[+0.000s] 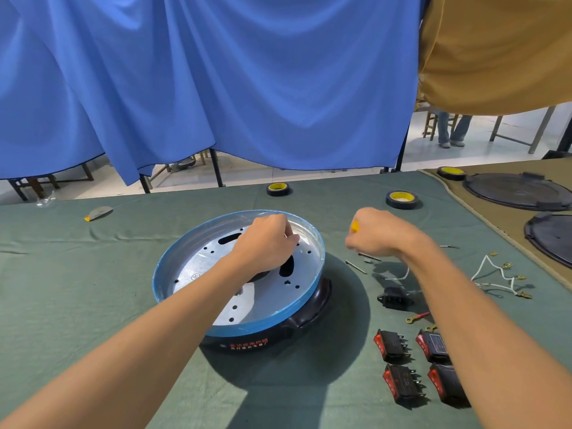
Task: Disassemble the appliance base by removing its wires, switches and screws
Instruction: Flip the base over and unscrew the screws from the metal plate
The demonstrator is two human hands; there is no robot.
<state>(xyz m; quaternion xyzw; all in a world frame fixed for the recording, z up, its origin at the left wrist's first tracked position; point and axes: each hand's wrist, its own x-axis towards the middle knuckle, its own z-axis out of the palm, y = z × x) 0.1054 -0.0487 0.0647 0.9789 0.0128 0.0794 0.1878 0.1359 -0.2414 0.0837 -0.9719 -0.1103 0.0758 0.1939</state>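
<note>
Four switches lie at lower right of the worktop. My left hand, fingers pinched over the appliance base at centre, is nearer; my right hand fists a yellow-handled tool just right of it.

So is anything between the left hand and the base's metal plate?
Nothing visible: the left hand is already down inside the base, over its metal plate. Whether the fingertips touch it cannot be seen.
</note>
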